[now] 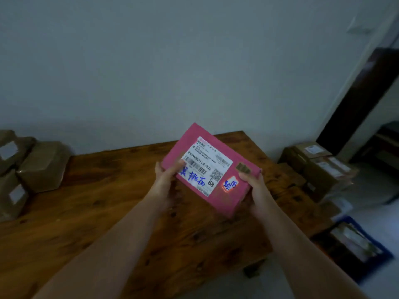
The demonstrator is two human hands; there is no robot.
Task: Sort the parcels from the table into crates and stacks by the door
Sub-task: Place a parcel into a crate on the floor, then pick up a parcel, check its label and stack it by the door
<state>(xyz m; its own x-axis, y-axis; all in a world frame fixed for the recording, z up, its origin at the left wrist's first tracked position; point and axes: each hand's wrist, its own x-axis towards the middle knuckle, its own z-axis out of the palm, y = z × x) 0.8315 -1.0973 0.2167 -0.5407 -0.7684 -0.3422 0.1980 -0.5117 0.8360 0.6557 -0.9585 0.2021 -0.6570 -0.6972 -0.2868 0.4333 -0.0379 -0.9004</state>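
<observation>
Wooden surface against a plain pale wall, dim light. Pink parcel is held up over the middle of the surface, tilted, its white label with blue handwriting facing up. Left hand grips the parcel's left edge, fingers curled under, thumb on the label. Right hand grips the near right corner, fingers under, thumb on top. Brown wrapped parcels are piled at the surface's left end. Cardboard boxes are stacked on the floor at right, near a dark door. Blue crate sits near right, contents blurred.
</observation>
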